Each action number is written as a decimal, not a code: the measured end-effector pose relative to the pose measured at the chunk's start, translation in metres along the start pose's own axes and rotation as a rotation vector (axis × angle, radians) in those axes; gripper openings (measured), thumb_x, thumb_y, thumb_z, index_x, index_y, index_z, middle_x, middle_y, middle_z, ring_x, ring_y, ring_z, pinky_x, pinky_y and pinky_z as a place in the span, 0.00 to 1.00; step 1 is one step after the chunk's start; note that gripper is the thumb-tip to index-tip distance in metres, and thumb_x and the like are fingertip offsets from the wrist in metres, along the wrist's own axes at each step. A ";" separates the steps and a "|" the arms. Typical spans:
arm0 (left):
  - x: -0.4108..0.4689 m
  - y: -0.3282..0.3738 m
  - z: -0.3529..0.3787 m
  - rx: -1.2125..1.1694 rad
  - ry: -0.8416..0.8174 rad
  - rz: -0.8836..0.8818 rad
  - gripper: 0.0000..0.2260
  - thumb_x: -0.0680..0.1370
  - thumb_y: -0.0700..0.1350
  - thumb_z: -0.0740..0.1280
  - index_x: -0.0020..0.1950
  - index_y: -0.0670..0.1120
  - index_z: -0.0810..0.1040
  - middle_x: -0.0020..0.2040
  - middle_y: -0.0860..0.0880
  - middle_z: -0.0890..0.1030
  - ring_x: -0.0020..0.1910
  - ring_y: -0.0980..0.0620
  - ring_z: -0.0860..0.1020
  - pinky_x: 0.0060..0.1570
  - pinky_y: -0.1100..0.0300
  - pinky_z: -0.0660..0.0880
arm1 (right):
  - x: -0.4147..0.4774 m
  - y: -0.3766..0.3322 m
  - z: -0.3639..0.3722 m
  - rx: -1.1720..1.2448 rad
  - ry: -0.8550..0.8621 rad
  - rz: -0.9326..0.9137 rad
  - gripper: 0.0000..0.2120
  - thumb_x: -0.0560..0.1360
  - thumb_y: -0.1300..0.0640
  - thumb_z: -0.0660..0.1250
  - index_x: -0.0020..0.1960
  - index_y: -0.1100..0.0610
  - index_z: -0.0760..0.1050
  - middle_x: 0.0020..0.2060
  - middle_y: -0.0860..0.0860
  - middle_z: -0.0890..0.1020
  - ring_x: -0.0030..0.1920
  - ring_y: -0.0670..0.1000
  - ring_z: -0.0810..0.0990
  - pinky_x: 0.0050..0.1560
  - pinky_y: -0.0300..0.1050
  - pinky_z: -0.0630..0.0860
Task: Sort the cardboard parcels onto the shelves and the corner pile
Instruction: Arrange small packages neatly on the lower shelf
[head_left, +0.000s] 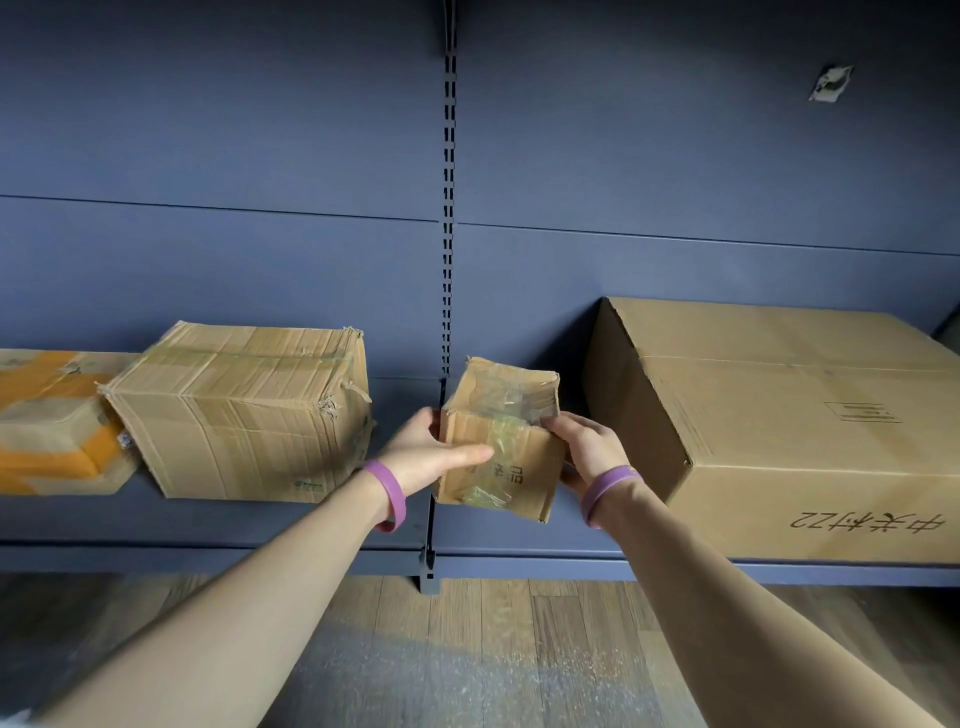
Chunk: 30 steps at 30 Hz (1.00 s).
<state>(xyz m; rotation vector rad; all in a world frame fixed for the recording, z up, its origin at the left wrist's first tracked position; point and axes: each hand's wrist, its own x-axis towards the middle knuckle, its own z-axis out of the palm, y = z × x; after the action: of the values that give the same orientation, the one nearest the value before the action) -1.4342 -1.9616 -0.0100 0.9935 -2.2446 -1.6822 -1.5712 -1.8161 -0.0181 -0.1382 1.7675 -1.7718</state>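
1. A person stands facing a dark blue shelf (260, 525), both bare arms stretched out over it.
2. Between the hands is a small parcel (501, 441), a battered cardboard box with clear tape across its top and near face. It sits in the middle of the scene, over the seam where the two shelf bays meet.
3. The small parcel tilts a little, with its top leaning towards the back panel. I can't tell whether its underside touches the shelf.
4. The left hand (423, 447) grasps the parcel's left side, with the thumb laid flat across the near face.
5. The right hand (587, 449) clasps the right edge, fingers curled round the upper corner.
6. Each wrist wears a purple wristband (387, 493).
7. To the left, on the shelf, rests a crumpled box (244, 410) with torn corners, just beside the left hand.
8. Further left, an orange-taped parcel (47, 421) lies against the crumpled box.
9. To the right, a large box (779, 431) with printed characters on its near face stands on the shelf, close to the right hand.
10. A slotted upright (449, 208) runs up the back panel behind the small parcel.
11. Wooden floor (493, 649) shows below the shelf.
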 end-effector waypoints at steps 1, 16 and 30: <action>-0.002 0.001 0.002 -0.049 -0.012 -0.035 0.38 0.60 0.68 0.76 0.62 0.48 0.74 0.58 0.53 0.80 0.59 0.52 0.77 0.64 0.50 0.73 | -0.001 0.000 0.000 -0.014 -0.017 0.001 0.16 0.76 0.59 0.70 0.63 0.59 0.77 0.48 0.55 0.84 0.45 0.51 0.82 0.44 0.44 0.78; 0.007 -0.007 -0.003 -0.259 0.169 -0.101 0.27 0.71 0.54 0.74 0.66 0.45 0.74 0.64 0.46 0.79 0.61 0.44 0.78 0.65 0.43 0.73 | -0.004 0.009 0.006 -0.170 -0.200 -0.096 0.27 0.60 0.59 0.80 0.55 0.59 0.73 0.55 0.60 0.81 0.56 0.58 0.81 0.62 0.58 0.76; 0.005 -0.005 -0.001 -0.048 0.213 0.051 0.15 0.72 0.32 0.73 0.52 0.46 0.73 0.49 0.51 0.79 0.51 0.48 0.78 0.48 0.56 0.72 | -0.011 -0.002 0.007 0.024 -0.099 -0.013 0.13 0.77 0.49 0.69 0.57 0.53 0.73 0.56 0.56 0.81 0.58 0.57 0.80 0.63 0.58 0.75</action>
<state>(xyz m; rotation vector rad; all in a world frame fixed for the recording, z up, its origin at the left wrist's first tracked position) -1.4357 -1.9664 -0.0156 1.0414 -2.0665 -1.5237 -1.5596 -1.8171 -0.0121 -0.2241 1.6780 -1.7641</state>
